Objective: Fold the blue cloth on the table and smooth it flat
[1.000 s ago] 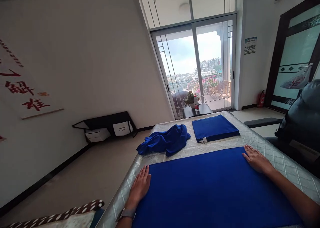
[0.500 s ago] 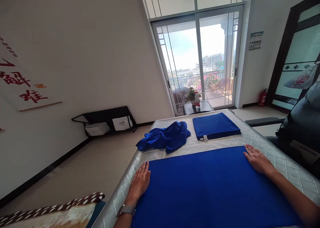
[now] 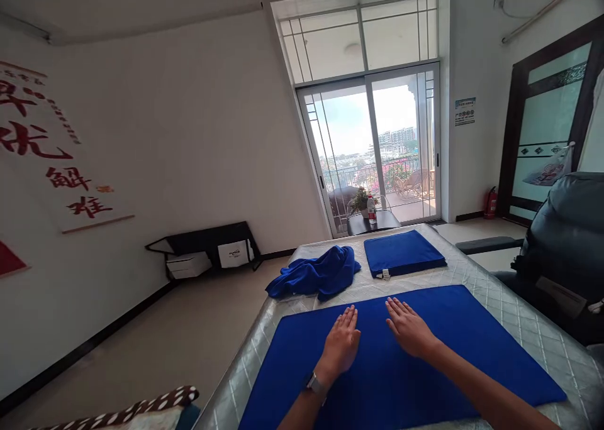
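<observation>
- The left hand (image 3: 342,347) and right hand (image 3: 411,329) are loose and flat, fingers straight, palms down on the big blue cloth (image 3: 380,386).
- It is smooth and spread out, at 5 o'clock in the view.
- From it, a crumpled blue cloth (image 3: 325,274) sits at 11 o'clock, a folded blue cloth (image 3: 403,253) at 12.
- All lie on a shiny mattress (image 3: 523,326); a glass door (image 3: 344,141) is past it at 12.

A plain deep-blue cloth (image 3: 382,380) lies spread flat at five o'clock in view, both right-hand corners toward four.
</observation>
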The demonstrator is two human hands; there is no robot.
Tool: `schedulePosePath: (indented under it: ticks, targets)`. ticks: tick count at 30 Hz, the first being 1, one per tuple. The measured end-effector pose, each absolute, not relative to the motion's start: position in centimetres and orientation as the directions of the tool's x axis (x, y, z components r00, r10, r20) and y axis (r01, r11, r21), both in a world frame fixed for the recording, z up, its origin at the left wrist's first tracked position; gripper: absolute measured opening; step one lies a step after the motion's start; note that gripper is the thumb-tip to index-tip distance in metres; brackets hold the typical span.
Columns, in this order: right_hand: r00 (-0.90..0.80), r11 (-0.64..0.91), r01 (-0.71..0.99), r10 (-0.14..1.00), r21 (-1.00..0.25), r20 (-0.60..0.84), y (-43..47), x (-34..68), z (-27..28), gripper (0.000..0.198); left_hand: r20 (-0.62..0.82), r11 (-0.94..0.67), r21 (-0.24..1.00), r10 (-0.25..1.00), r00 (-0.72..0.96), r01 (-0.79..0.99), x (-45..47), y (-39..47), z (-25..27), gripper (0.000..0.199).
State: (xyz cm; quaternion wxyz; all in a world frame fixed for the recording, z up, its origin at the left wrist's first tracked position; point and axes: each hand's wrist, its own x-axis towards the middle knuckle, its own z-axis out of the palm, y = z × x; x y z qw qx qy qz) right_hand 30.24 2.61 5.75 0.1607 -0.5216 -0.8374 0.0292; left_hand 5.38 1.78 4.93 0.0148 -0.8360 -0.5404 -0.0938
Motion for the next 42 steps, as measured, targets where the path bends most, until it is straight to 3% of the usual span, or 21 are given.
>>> schedulePosePath:
  ticks: [4, 21, 26, 33, 37, 42]
  targets:
    - [-0.491, 0.526, 0.819, 0.849, -0.230, 0.193, 1.5, 26.6, 3.9, 0.060, 0.167, -0.518, 0.071, 0.848, 0.502, 0.852, 10.0, 0.6, 2.9, 0.059]
    - [-0.433, 0.468, 0.837, 0.883, -0.284, 0.180, 2.0, 27.2, 2.8, 0.066, 0.166, -0.507, 0.075, 0.856, 0.490, 0.859, 9.5, 0.8, 1.6, 0.060]
    - [-0.339, 0.360, 0.901, 0.932, -0.242, 0.127, 2.2, 32.7, 3.0, 0.070, 0.116, -0.388, 0.079, 0.918, 0.378, 0.918, 5.4, -0.2, 2.4, 0.060]
    - [-0.170, 0.203, 0.961, 0.970, -0.190, 0.174, 2.3, 50.1, -0.5, 0.075, 0.147, -0.069, 0.153, 0.988, 0.047, 0.986, -10.0, -4.6, 1.2, 0.062]
    - [-0.178, 0.221, 0.960, 0.956, -0.173, 0.234, 2.2, 56.0, -2.9, 0.074, 0.150, 0.012, 0.232, 0.987, -0.048, 0.973, -15.1, -6.7, -0.3, 0.065]
    - [-0.184, 0.234, 0.960, 0.942, -0.156, 0.281, 2.3, 56.0, -3.7, 0.071, 0.161, 0.033, 0.242, 0.984, -0.073, 0.970, -14.9, -7.0, -0.4, 0.069]
